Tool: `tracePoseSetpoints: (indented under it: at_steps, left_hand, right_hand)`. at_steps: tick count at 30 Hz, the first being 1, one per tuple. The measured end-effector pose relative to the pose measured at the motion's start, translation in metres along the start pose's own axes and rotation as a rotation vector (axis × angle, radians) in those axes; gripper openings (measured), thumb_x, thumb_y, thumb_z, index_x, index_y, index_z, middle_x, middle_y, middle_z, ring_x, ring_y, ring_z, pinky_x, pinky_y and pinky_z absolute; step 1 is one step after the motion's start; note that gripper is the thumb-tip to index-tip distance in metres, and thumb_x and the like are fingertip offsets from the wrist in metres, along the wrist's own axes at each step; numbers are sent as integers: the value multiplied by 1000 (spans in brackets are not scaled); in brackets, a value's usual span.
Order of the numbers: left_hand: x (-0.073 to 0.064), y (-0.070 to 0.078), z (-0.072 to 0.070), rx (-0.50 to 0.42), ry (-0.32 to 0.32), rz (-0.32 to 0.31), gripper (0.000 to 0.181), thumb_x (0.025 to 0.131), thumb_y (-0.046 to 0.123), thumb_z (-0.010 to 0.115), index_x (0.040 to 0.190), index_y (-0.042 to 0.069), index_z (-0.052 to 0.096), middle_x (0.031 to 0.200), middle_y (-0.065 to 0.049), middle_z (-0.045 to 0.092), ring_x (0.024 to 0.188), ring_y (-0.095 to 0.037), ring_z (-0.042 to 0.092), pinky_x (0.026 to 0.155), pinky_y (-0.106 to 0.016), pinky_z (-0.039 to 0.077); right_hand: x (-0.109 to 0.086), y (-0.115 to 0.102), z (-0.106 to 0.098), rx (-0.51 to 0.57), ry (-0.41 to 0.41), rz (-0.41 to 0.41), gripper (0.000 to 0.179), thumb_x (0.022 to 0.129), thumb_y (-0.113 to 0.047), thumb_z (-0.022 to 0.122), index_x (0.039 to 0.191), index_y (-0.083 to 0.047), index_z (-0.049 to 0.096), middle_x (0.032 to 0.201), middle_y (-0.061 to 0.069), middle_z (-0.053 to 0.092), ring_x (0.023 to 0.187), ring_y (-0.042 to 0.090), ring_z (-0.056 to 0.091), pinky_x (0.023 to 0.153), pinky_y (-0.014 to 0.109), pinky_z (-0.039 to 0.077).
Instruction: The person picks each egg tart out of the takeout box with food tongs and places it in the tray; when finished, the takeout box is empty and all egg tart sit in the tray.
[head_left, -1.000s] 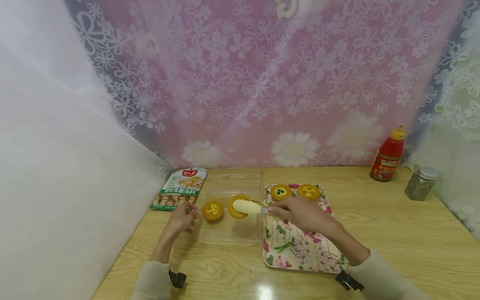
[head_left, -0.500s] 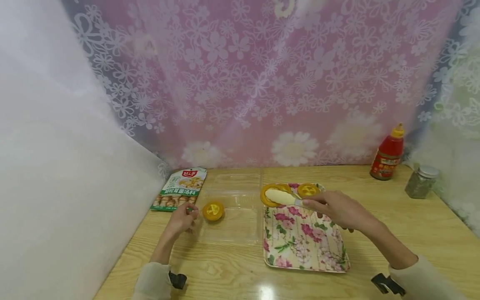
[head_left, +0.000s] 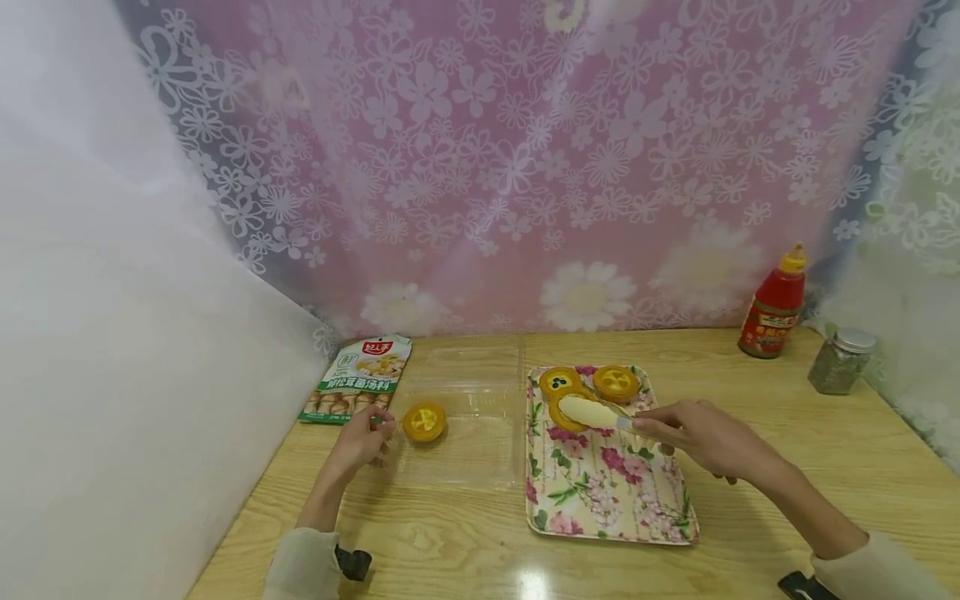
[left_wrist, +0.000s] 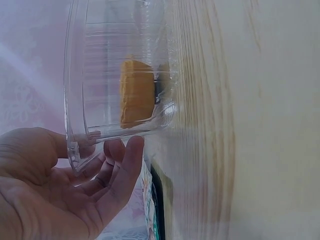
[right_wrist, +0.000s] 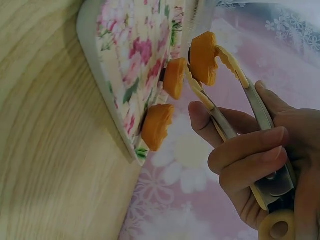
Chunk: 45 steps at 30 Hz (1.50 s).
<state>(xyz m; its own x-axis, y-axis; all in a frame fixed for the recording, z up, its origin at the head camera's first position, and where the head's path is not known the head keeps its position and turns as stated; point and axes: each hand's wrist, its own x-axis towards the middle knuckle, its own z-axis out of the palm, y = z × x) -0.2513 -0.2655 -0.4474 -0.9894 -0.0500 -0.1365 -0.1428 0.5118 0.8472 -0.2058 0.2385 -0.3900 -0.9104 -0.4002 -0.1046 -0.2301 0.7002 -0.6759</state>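
My right hand [head_left: 705,437] grips a pair of tongs [head_left: 596,414] with cream-coloured tips and metal arms. Between the tips is an egg tart [right_wrist: 203,57], held above the floral tray [head_left: 585,508] in the right wrist view. Two more tarts sit at the tray's far end, one with dark dots [head_left: 558,381] and one with a pale cross pattern [head_left: 617,382]. At the left, my left hand [head_left: 363,437] pinches the rim of a clear plastic container [left_wrist: 80,110] between thumb and fingers. Inside that container is a single tart [head_left: 424,423], near its left wall.
A green and white food pouch [head_left: 356,379] lies behind my left hand. At the back right stand a red sauce bottle [head_left: 772,308] with a yellow cap and a glass jar [head_left: 840,362]. A pink floral curtain [head_left: 450,167] hangs behind the wooden table [head_left: 435,550].
My right hand has carried a tart in the tongs from the clear container rightward over the tray, then slightly toward me. The left hand stays at the container's edge.
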Motion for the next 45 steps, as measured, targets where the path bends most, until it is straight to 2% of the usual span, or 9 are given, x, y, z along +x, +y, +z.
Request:
tracePoseSetpoints:
  at_steps: [5,11,15,25,32,38,42,43,45]
  left_hand:
    - [-1,-1,0,3,4,1,22,108,12,56,125,-2,58,97,-22,59,75,-33,64,58,-44,60]
    - [-1,-1,0,-13,5,8,21,108,11,56,124,-3,58,97,-23,59,74,-34,64,58,-45,61]
    - [-1,-1,1,-18,4,11,21,108,10,56,124,-2,58,97,-23,60,73,-33,64,59,-45,61]
    - [-2,1,1,-12,7,12,19,108,10,56,122,-2,59,95,-22,60,72,-33,64,59,-46,61]
    - [-2,1,1,-13,5,12,18,108,10,56,122,-1,59,95,-22,60,71,-33,64,59,-45,61]
    - [-1,0,1,-8,9,15,19,108,10,57,123,-2,59,95,-23,61,72,-34,65,58,-45,60]
    - [0,-1,1,2,8,15,19,108,10,56,123,-2,59,96,-22,61,73,-35,65,59,-45,60]
    - [0,0,1,4,7,15,20,108,10,57,123,-2,59,97,-23,61,73,-35,66,59,-45,60]
    - [-1,0,1,6,4,12,20,108,11,57,124,-2,59,97,-23,61,74,-35,66,59,-45,60]
  right_hand:
    - [1,6,6,-13,-4,5,60,106,-47,56,140,1,63,90,7,74,37,11,31,37,30,39]
    - [5,9,14,-24,-18,27,63,105,-51,57,143,-1,62,53,5,55,35,7,26,35,23,33]
    - [9,11,17,-38,-13,25,62,104,-52,58,141,-2,64,49,3,48,36,6,24,37,21,30]
    - [12,12,24,-54,0,-1,64,104,-54,57,139,-1,65,45,-2,43,37,6,24,38,19,27]
    - [11,10,20,-90,-11,18,68,104,-55,55,144,-1,60,59,2,64,35,6,28,37,21,31]
    - [8,9,19,-104,-7,33,69,104,-56,55,144,0,60,64,1,65,35,7,31,37,23,33]
    - [6,9,16,-99,8,26,69,104,-54,56,143,3,59,87,8,76,36,10,36,39,29,40]
    - [5,9,14,-102,13,25,70,104,-54,56,144,3,58,86,10,76,36,11,36,40,30,42]
    - [2,7,11,-120,31,9,70,105,-53,55,145,5,56,98,12,78,38,13,41,46,32,46]
